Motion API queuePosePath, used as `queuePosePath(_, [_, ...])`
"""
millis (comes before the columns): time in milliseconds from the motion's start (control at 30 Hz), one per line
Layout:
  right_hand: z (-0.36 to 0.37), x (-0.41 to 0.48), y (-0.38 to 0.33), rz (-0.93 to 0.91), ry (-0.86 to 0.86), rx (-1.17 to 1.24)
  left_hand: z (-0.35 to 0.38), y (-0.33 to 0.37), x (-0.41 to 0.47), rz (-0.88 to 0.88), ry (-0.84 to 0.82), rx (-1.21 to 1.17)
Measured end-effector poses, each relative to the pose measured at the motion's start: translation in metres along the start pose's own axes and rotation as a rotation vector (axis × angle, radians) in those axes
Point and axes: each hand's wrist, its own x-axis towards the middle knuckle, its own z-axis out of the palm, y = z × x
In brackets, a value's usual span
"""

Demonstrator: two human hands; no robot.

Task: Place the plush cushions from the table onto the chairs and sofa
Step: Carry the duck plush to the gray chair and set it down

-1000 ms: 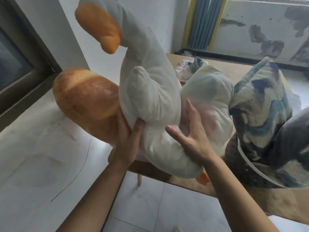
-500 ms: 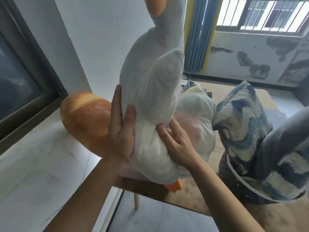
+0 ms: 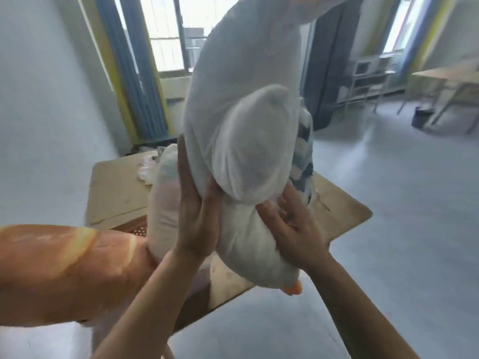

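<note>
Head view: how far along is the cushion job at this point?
Done: no cushion shows on a chair or sofa. In hand: left hand and right hand hold the goose plush above the table. To do: bread cushion, pale cushion, blue patterned cushion.

A tan wooden table (image 3: 337,203) stands on a pale grey floor (image 3: 401,242). At its near left corner lies a bread-shaped cushion (image 3: 64,270), jutting past the edge. Just beside it a white and pink cushion (image 3: 163,203) stands upright, with a brown perforated piece (image 3: 134,228) (too little shows to name it) at its foot. A blue and white patterned cushion (image 3: 303,156) sits further right, and crumpled clear plastic (image 3: 146,167) lies near the far edge.
</note>
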Motion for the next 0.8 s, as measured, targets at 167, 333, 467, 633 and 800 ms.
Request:
queuePosePath(167, [-0.074, -0.119, -0.01, 0.203, 0.428, -0.159, 0.096, 0.02, -0.072, 0.007, -0.243, -0.196])
queuePosePath(333, [-0.138, -0.218, -0.045, 0.354, 0.664, -0.158, 0.171, 0.084, -0.132, 0.119, -0.479, -0.214])
queuePosePath(467, [-0.178, -0.289, -0.062, 0.441, 0.844, -0.121, 0.225, 0.128, -0.183, 0.149, -0.634, -0.153])
queuePosePath(633, [-0.24, -0.366, -0.069, 0.501, 1.003, -0.115, 0.311, 0.153, -0.239, 0.008, -0.867, -0.255])
queuePosePath(800, [-0.322, -0.427, -0.072, 0.501, 1.076, -0.159, 0.401, 0.179, -0.295, -0.08, -0.992, -0.356])
